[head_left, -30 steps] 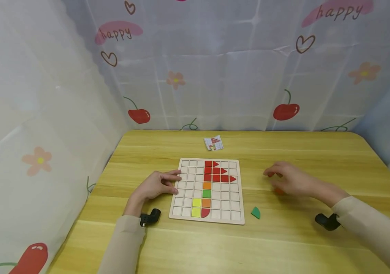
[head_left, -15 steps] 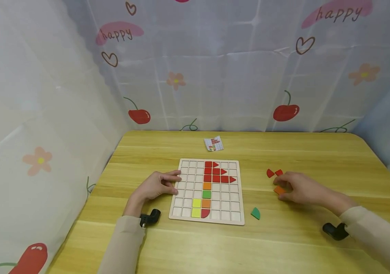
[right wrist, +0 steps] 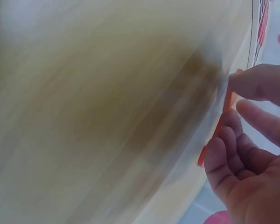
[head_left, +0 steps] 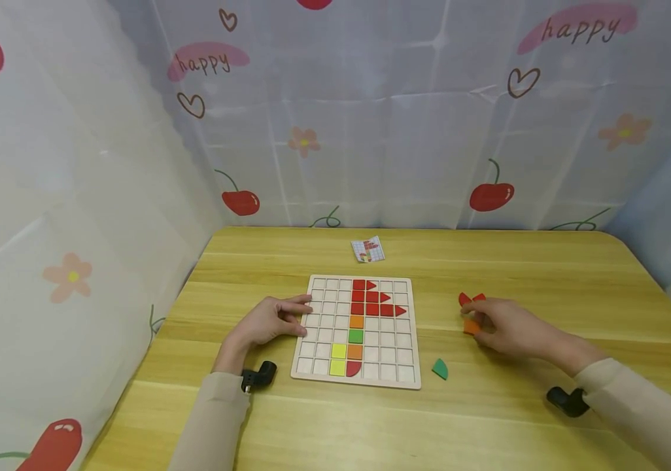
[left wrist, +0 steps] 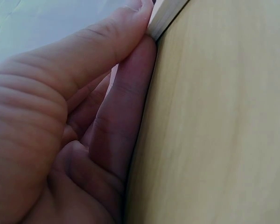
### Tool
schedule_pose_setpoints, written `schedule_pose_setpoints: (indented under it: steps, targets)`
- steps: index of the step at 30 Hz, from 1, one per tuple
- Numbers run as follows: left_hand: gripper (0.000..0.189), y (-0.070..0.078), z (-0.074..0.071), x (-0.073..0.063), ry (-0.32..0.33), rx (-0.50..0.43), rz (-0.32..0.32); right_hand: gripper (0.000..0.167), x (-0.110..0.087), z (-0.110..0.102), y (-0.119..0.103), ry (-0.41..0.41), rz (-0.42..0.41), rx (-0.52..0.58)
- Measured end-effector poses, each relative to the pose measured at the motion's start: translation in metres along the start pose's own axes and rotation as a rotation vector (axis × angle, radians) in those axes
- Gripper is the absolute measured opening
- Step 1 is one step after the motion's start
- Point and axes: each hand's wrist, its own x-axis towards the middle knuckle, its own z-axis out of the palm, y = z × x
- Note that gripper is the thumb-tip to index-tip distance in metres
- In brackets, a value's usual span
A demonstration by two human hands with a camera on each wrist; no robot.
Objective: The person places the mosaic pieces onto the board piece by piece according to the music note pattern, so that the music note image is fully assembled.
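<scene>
The fingertips and thumb of my left hand [head_left: 267, 320] rest along the left edge of a wooden grid board [head_left: 324, 376]. In the left wrist view, the thumb sits right at the board's edge [left wrist: 165, 17]. To the right of the board, my right hand [head_left: 512, 326] pinches an orange square tile [head_left: 471, 326] between thumb and index finger, low over the table. Two red tiles lie just beyond its fingers, a quarter-round one [head_left: 464, 299] and another [head_left: 479, 297] partly hidden. The board bears red, orange, green and yellow tiles [head_left: 338, 351].
A green quarter-round tile [head_left: 440, 368] lies between the board and my right hand. Behind the board is a small printed pattern card [head_left: 367, 249]. A patterned curtain [head_left: 388, 131] stands along the back of the wooden table [head_left: 371, 425].
My right hand came down beside the loose tiles, took hold of the orange tile and shifted it slightly left. The left hand stays at the board's edge.
</scene>
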Motion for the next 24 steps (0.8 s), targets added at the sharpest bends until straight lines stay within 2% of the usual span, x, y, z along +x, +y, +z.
schedule_pose_setpoints:
  steps: [9,16,19,24]
  targets:
    - [0.041,0.001,0.0,-0.001,-0.003,-0.005,0.003,0.035,0.011,0.002,-0.015,-0.049,-0.066,-0.051]
    - [0.042,0.0,0.0,-0.002,-0.003,-0.009,0.007,0.027,0.023,0.007,-0.026,-0.094,-0.107,0.0]
    - [0.042,-0.001,-0.001,-0.001,-0.001,-0.002,0.005,0.027,0.028,0.011,-0.029,-0.092,-0.136,-0.004]
    - [0.041,-0.003,-0.001,0.0,0.001,0.011,0.005,0.026,0.032,0.017,-0.032,-0.037,-0.126,0.0]
